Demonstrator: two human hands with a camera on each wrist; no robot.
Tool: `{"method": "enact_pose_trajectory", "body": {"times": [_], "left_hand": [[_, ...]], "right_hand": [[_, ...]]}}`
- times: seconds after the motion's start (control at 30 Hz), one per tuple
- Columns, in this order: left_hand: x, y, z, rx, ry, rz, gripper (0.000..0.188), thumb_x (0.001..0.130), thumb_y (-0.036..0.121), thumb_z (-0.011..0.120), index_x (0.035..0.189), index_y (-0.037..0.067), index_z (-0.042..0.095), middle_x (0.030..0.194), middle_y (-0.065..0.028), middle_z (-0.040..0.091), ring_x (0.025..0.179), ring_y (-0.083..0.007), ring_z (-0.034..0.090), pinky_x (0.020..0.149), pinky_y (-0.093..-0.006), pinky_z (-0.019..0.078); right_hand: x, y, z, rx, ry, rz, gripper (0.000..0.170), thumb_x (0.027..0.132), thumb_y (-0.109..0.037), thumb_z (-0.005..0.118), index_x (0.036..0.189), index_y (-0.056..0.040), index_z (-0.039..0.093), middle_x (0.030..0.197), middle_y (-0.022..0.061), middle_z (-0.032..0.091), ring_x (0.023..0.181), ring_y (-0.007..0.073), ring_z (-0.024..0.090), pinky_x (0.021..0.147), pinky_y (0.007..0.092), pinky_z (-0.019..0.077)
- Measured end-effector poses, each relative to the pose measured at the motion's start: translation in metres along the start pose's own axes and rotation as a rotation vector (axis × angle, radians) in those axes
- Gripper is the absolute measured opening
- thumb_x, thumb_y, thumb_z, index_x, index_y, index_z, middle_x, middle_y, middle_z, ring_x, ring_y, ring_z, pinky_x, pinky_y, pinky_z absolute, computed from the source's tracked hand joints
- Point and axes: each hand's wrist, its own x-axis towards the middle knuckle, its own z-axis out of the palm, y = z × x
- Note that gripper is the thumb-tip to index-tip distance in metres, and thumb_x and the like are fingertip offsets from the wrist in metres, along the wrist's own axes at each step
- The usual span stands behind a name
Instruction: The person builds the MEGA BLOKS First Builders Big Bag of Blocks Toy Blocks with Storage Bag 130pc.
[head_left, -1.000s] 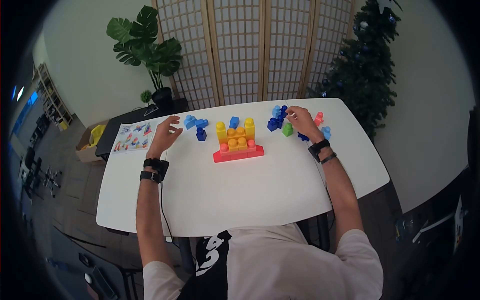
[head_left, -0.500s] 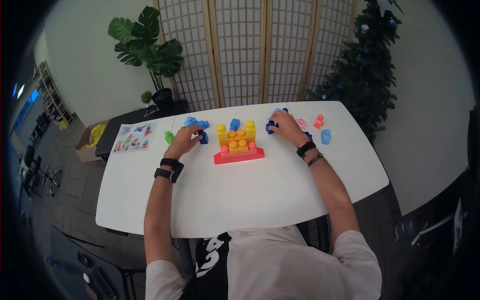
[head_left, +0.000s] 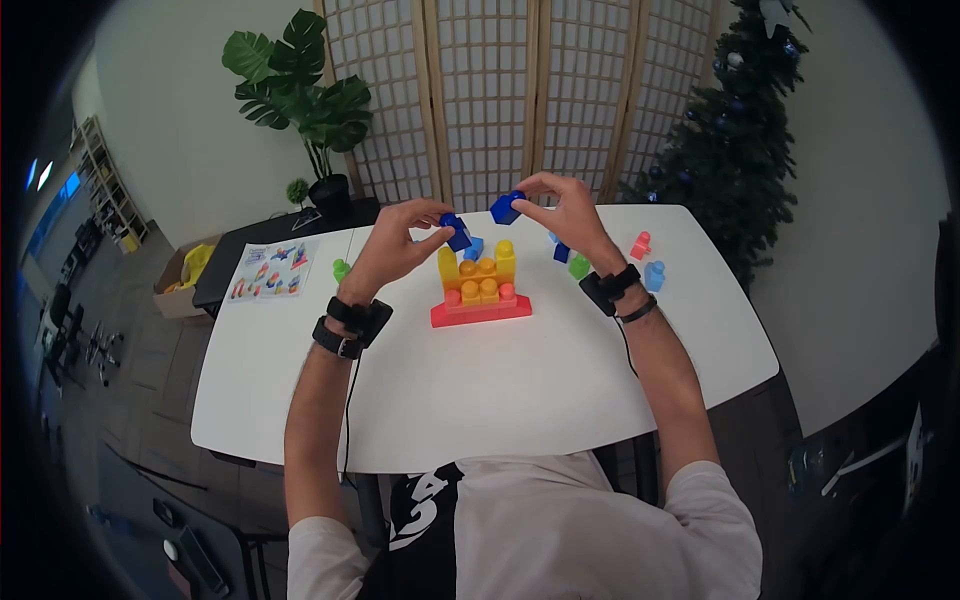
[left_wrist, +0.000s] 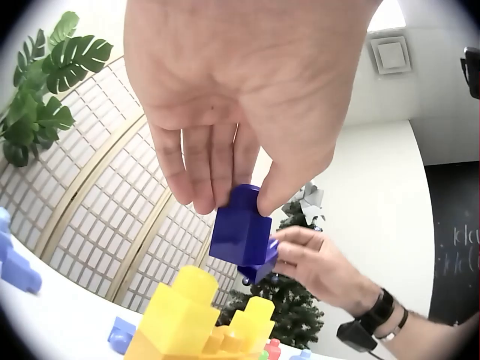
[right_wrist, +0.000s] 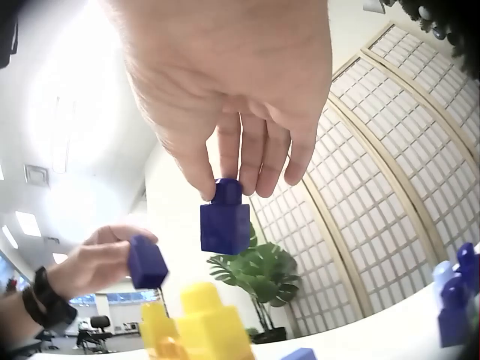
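Left hand (head_left: 400,245) up, right hand (head_left: 563,207) up, and both were pinching between thumb and fingers! Below them spread the white table (head_left: 500,395), and towards its far side sat the toy-brick build (head_left: 479,290). Its red base (head_left: 482,316) ran its long axis side to side; the left yellow tower (head_left: 448,266) and right yellow tower (head_left: 505,262) rose upright. Now the airborne pair: the left dark-blue brick (left_wrist: 240,232), just above the left yellow tower in the head view, gripped by its stud (left_wrist: 245,195), which leaned upper left there, long axis slanting down rightward. Across from it, apart, the right dark-blue brick (right_wrist: 225,227) leaned its stud upper right, yet looked nearly upright from the right wrist!
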Motion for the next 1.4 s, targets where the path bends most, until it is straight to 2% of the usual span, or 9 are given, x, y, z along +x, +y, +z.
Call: {"method": "enact_pose_trajectory", "body": {"times": [0.1,0.33,0.67,0.73,0.97,1.07,1.13,1.23,1.4], "left_hand": [[0.002,-0.001,0.015,0.049,-0.091,0.036,0.029,0.094,0.011,0.080,0.120,-0.002,0.075,0.109,-0.0152,0.078,0.102,-0.0261,0.077,0.097,-0.0363,0.0605],[-0.001,-0.011,0.028,0.077,-0.237,-0.015,0.028,0.094,0.013,0.079,0.118,-0.002,0.077,0.109,-0.0169,0.079,0.100,-0.0271,0.076,0.096,-0.0376,0.0607],[-0.008,-0.022,0.035,0.088,-0.248,-0.070,0.030,0.095,0.015,0.079,0.121,-0.001,0.076,0.109,-0.0151,0.080,0.100,-0.0272,0.077,0.095,-0.0368,0.0602],[-0.010,-0.024,0.034,0.070,-0.260,-0.092,0.031,0.096,0.018,0.079,0.124,0.003,0.075,0.114,-0.0119,0.078,0.105,-0.0248,0.076,0.094,-0.0391,0.0605],[-0.020,-0.033,0.043,-0.005,-0.262,-0.135,0.034,0.100,0.020,0.076,0.128,0.003,0.068,0.119,-0.0116,0.072,0.109,-0.0238,0.071,0.094,-0.0382,0.0583],[-0.026,-0.036,0.050,-0.080,-0.261,-0.099,0.035,0.104,0.020,0.070,0.132,0.001,0.060,0.122,-0.0138,0.070,0.111,-0.0261,0.069,0.097,-0.0378,0.0554],[-0.029,-0.035,0.052,-0.128,-0.269,-0.081,0.036,0.107,0.019,0.065,0.136,0.000,0.056,0.123,-0.0161,0.069,0.113,-0.0293,0.068,0.100,-0.0379,0.0527],[-0.031,-0.040,0.055,-0.118,-0.266,-0.056,0.038,0.107,0.021,0.066,0.136,-0.001,0.055,0.123,-0.0176,0.068,0.112,-0.0311,0.067,0.099,-0.0392,0.0522],[-0.030,-0.033,0.050,0.003,-0.330,-0.064,0.045,0.105,0.024,0.070,0.138,-0.001,0.054,0.124,-0.0208,0.067,0.115,-0.0348,0.067,0.100,-0.0412,0.0537]], "right_hand": [[0.003,-0.025,0.007,0.137,-0.074,-0.053,0.025,0.089,-0.019,0.085,0.105,-0.0007,0.080,0.098,0.0114,0.081,0.096,0.0232,0.077,0.091,0.0354,0.0590],[-0.004,-0.027,0.027,0.018,-0.219,-0.055,0.026,0.087,-0.019,0.086,0.103,0.0006,0.081,0.098,0.0126,0.080,0.092,0.0234,0.076,0.087,0.0345,0.0594],[-0.008,-0.019,0.041,-0.010,-0.222,-0.104,0.025,0.089,-0.020,0.086,0.102,0.0010,0.081,0.098,0.0135,0.079,0.091,0.0246,0.076,0.085,0.0345,0.0594],[-0.009,-0.018,0.043,-0.032,-0.236,-0.113,0.025,0.089,-0.020,0.086,0.102,0.0011,0.080,0.098,0.0138,0.079,0.091,0.0252,0.075,0.085,0.0351,0.0590],[-0.019,-0.007,0.052,-0.058,-0.307,-0.072,0.023,0.090,-0.019,0.085,0.096,0.0022,0.078,0.095,0.0135,0.077,0.094,0.0257,0.074,0.084,0.0358,0.0578],[-0.025,-0.004,0.057,0.009,-0.365,-0.054,0.027,0.095,-0.019,0.081,0.102,0.0032,0.068,0.100,0.0158,0.073,0.100,0.0296,0.074,0.085,0.0385,0.0570],[-0.033,-0.007,0.065,0.155,-0.409,0.097,0.031,0.101,-0.018,0.074,0.115,-0.0005,0.052,0.106,0.0192,0.069,0.105,0.0361,0.072,0.089,0.0424,0.0561],[-0.039,-0.009,0.069,0.098,-0.409,0.110,0.036,0.101,-0.016,0.070,0.121,-0.0034,0.043,0.108,0.0235,0.069,0.105,0.0427,0.070,0.091,0.0478,0.0554],[-0.045,-0.012,0.067,0.063,-0.415,0.026,0.038,0.098,-0.016,0.071,0.122,-0.0037,0.043,0.110,0.0251,0.068,0.107,0.0455,0.068,0.091,0.0504,0.0548]]}}
